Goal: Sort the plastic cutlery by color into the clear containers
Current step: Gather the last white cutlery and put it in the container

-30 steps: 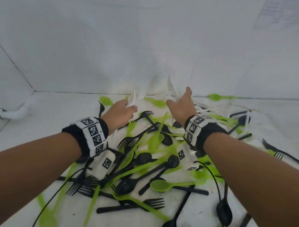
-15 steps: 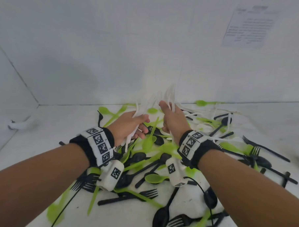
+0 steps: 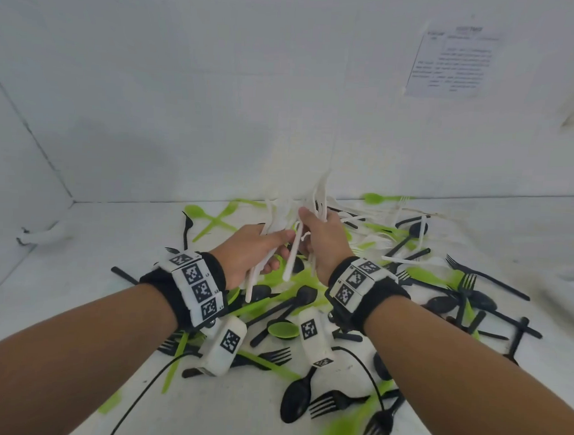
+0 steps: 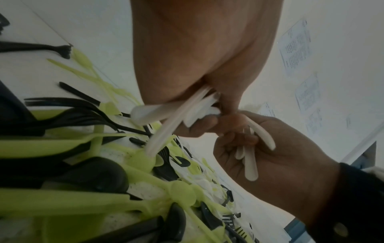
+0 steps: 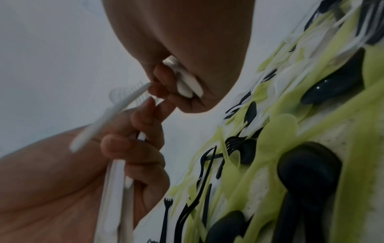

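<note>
Frame centre: our left hand (image 3: 251, 248) and right hand (image 3: 324, 242) both clenched round white cutlery (image 3: 290, 257). Square handles into single bundle, avoid snagging green spoons (image 3: 282, 329) below.

Black spoons (image 3: 295, 400) looked like glossy plastic; green cutlery (image 3: 282, 329) and white cutlery (image 3: 292, 257) looked matt; the worktop (image 3: 90, 241) was matt white.
</note>
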Tool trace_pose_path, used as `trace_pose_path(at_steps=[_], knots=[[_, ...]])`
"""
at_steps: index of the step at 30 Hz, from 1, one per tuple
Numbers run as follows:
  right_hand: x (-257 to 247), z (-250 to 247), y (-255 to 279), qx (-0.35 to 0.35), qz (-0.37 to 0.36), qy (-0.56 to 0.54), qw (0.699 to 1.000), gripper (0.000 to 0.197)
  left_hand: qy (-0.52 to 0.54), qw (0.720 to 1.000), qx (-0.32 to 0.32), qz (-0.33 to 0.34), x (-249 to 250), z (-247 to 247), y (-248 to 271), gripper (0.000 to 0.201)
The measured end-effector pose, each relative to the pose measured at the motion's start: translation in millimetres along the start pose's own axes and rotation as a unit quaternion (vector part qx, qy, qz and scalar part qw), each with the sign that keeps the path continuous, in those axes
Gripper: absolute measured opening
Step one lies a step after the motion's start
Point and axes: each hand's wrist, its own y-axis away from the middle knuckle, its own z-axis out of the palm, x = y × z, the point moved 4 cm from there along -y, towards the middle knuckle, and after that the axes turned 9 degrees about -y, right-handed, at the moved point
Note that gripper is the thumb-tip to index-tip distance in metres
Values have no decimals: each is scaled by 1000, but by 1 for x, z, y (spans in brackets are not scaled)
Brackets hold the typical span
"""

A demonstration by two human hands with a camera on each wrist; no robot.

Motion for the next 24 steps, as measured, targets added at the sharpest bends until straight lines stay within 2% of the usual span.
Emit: trace_pose_path(at_steps=[3, 6, 8, 9, 11, 15, 17, 21, 24], knots=[[5, 3, 2, -8, 14, 1, 1000, 16, -18, 1000, -22, 5, 0, 0, 5, 33], [3, -4, -3, 41, 20, -22, 999, 13, -50, 998, -40, 4, -6, -1, 11, 32], [-5, -17, -9, 100, 3, -53, 994, 15, -48, 999, 13, -12, -11, -8, 11, 27], [-9, -22, -11, 108, -2, -59, 992, 15, -35, 998, 42, -18, -14, -13, 10, 24], [-11, -24, -11, 66, 12, -36, 997, 17, 1, 997, 60, -40, -18, -17, 7, 24], [1, 2, 6, -80, 58, 45, 994, 26, 18, 999, 21, -36, -9, -1, 3, 13], [9, 10, 11, -95, 74, 39, 992, 26, 21, 1000, -17, -16, 1, 10, 4, 8], [9, 10, 12, -113, 97, -7, 989, 23, 38, 995, -92, -31, 7, 11, 7, 24], [7, 10, 14, -133, 92, -16, 987, 23, 34, 992, -116, -44, 7, 9, 10, 16]])
